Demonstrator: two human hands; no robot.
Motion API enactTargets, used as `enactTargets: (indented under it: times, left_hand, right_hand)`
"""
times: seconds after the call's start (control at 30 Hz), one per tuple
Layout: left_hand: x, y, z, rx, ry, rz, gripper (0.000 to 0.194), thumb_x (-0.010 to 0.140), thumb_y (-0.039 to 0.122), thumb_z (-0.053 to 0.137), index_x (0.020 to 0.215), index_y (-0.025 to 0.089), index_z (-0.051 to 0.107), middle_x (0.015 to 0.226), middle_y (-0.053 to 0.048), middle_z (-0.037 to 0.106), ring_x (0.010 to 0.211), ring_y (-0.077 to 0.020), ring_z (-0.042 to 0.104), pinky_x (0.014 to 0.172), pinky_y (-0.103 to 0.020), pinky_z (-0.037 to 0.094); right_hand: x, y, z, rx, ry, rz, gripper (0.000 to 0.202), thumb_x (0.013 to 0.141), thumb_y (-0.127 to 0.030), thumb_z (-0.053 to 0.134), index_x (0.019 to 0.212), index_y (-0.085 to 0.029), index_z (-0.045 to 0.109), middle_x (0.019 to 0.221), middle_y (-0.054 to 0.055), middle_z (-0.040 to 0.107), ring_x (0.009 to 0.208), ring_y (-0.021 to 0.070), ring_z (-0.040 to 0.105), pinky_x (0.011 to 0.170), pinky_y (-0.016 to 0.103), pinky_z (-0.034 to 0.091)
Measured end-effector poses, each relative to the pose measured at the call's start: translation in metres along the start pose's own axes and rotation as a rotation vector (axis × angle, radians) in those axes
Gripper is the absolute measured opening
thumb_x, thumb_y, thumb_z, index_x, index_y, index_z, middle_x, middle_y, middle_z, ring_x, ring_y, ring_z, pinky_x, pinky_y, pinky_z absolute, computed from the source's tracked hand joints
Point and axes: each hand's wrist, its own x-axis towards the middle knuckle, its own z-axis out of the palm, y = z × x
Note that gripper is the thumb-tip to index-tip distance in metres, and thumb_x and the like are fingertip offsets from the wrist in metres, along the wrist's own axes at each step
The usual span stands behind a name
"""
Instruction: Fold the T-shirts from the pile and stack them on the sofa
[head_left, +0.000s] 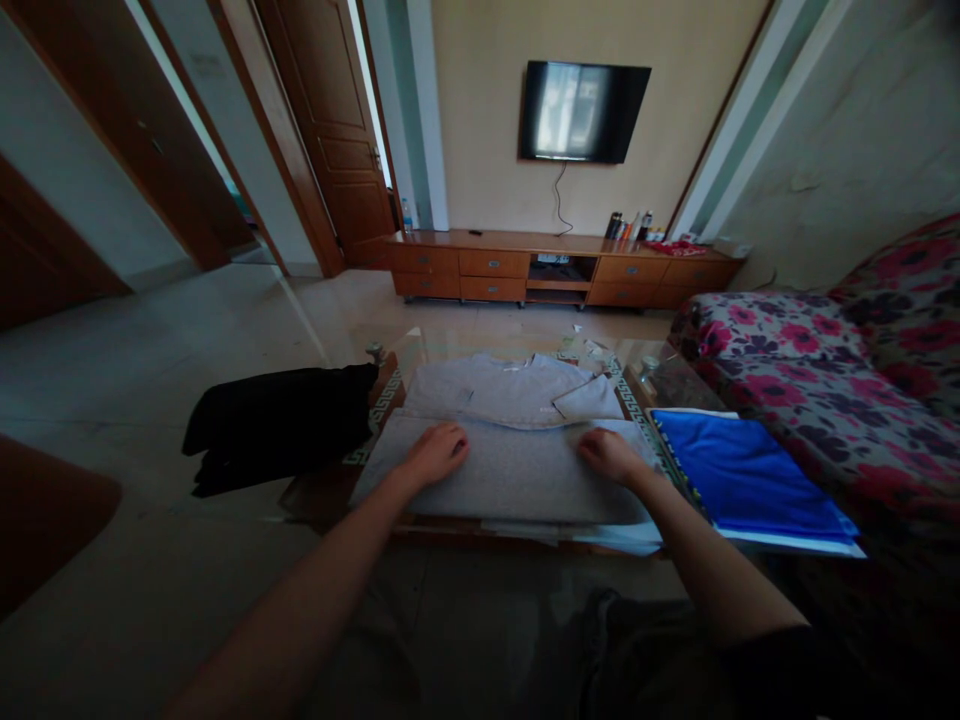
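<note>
A light grey T-shirt (517,470) lies on a glass-topped coffee table (390,375), its collar at the far side and its lower part folded up over the body. My left hand (439,452) rests on the left part of that fold, fingers curled in at the cloth. Across from it, my right hand (607,455) is closed at the right part of the folded edge, below a short sleeve. Both hands' fingertips are partly hidden, but they appear to grip the fabric.
Black folded cloth (281,420) lies at the table's left end. Blue folded cloth (750,470) lies on the right, beside a floral sofa (795,370). Farther off stand a low wooden cabinet (491,265) and a wall-mounted television (585,112).
</note>
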Motion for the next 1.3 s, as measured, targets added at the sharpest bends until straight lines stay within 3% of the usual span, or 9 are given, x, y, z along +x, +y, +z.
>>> enactTargets:
  times: [0.1, 0.2, 0.4, 0.57, 0.73, 0.9, 1.03, 1.17, 1.3]
  left_hand:
    - [0.015, 0.016, 0.02, 0.022, -0.002, 0.094, 0.022, 0.097, 0.032, 0.05, 0.105, 0.021, 0.067, 0.11, -0.011, 0.065, 0.107, -0.026, 0.057, 0.098, -0.04, 0.044]
    - [0.022, 0.016, 0.031, 0.063, 0.061, 0.078, 0.034, 0.098, 0.035, 0.051, 0.127, 0.023, 0.063, 0.131, -0.012, 0.06, 0.124, -0.0282, 0.051, 0.107, -0.044, 0.038]
    - [0.027, -0.007, 0.04, 0.095, 0.073, -0.07, 0.055, 0.098, 0.048, 0.05, 0.15, 0.032, 0.048, 0.158, -0.009, 0.043, 0.147, -0.0324, 0.033, 0.119, -0.051, 0.021]
    - [0.031, -0.04, 0.038, 0.12, 0.163, -0.252, 0.051, 0.103, 0.038, 0.038, 0.151, 0.024, 0.047, 0.158, -0.012, 0.044, 0.144, -0.0308, 0.038, 0.119, -0.048, 0.023]
    - [0.03, -0.068, 0.03, 0.163, 0.184, -0.358, 0.048, 0.101, 0.034, 0.04, 0.146, 0.019, 0.049, 0.147, -0.016, 0.054, 0.134, -0.0306, 0.048, 0.114, -0.045, 0.03]
    - [0.03, -0.075, 0.022, 0.247, 0.178, -0.329, 0.031, 0.098, 0.033, 0.046, 0.119, 0.022, 0.065, 0.123, -0.015, 0.064, 0.12, -0.0324, 0.053, 0.108, -0.049, 0.031]
    - [0.032, -0.076, 0.014, 0.245, 0.205, -0.319, 0.021, 0.097, 0.031, 0.047, 0.101, 0.021, 0.066, 0.115, -0.014, 0.065, 0.116, -0.0316, 0.054, 0.109, -0.049, 0.029]
    - [0.038, -0.078, 0.007, 0.142, 0.252, -0.31, 0.023, 0.101, 0.03, 0.041, 0.103, 0.023, 0.063, 0.109, -0.011, 0.068, 0.11, -0.0278, 0.058, 0.109, -0.044, 0.028]
    - [0.043, -0.081, 0.012, 0.149, 0.237, -0.32, 0.025, 0.102, 0.03, 0.038, 0.106, 0.021, 0.062, 0.108, -0.013, 0.068, 0.107, -0.0288, 0.059, 0.102, -0.043, 0.035]
  right_hand:
    - [0.007, -0.016, 0.018, -0.027, 0.059, -0.033, 0.036, 0.096, -0.033, 0.055, 0.126, -0.019, 0.068, 0.124, 0.013, 0.064, 0.109, 0.0246, 0.058, 0.097, 0.034, 0.043]
    - [0.009, -0.02, 0.031, -0.113, 0.111, 0.038, 0.051, 0.1, -0.045, 0.048, 0.149, -0.03, 0.052, 0.149, 0.013, 0.048, 0.129, 0.0341, 0.046, 0.105, 0.05, 0.038]
    - [0.014, -0.005, 0.038, -0.152, 0.062, 0.142, 0.06, 0.103, -0.062, 0.029, 0.158, -0.042, 0.035, 0.167, 0.007, 0.027, 0.148, 0.0416, 0.023, 0.109, 0.068, 0.028]
    - [0.022, 0.025, 0.035, -0.134, 0.139, 0.238, 0.056, 0.106, -0.05, 0.022, 0.155, -0.033, 0.042, 0.162, 0.01, 0.037, 0.147, 0.038, 0.028, 0.108, 0.067, 0.033]
    - [0.028, 0.047, 0.031, -0.157, 0.193, 0.27, 0.05, 0.105, -0.043, 0.032, 0.149, -0.03, 0.05, 0.148, 0.014, 0.05, 0.137, 0.0354, 0.04, 0.107, 0.06, 0.036]
    - [0.034, 0.051, 0.021, -0.192, 0.231, 0.3, 0.038, 0.099, -0.041, 0.045, 0.125, -0.021, 0.064, 0.128, 0.017, 0.058, 0.124, 0.0366, 0.047, 0.101, 0.055, 0.038]
    - [0.037, 0.056, 0.008, -0.143, 0.225, 0.27, 0.027, 0.096, -0.04, 0.047, 0.11, -0.021, 0.061, 0.116, 0.013, 0.065, 0.115, 0.0327, 0.055, 0.103, 0.053, 0.033]
    - [0.041, 0.061, 0.002, -0.092, 0.267, 0.211, 0.026, 0.099, -0.04, 0.042, 0.111, -0.021, 0.056, 0.101, 0.009, 0.071, 0.105, 0.0281, 0.062, 0.106, 0.048, 0.03]
    - [0.047, 0.059, 0.009, -0.131, 0.359, 0.26, 0.028, 0.102, -0.041, 0.038, 0.112, -0.021, 0.056, 0.11, 0.011, 0.07, 0.112, 0.0292, 0.059, 0.106, 0.05, 0.03]
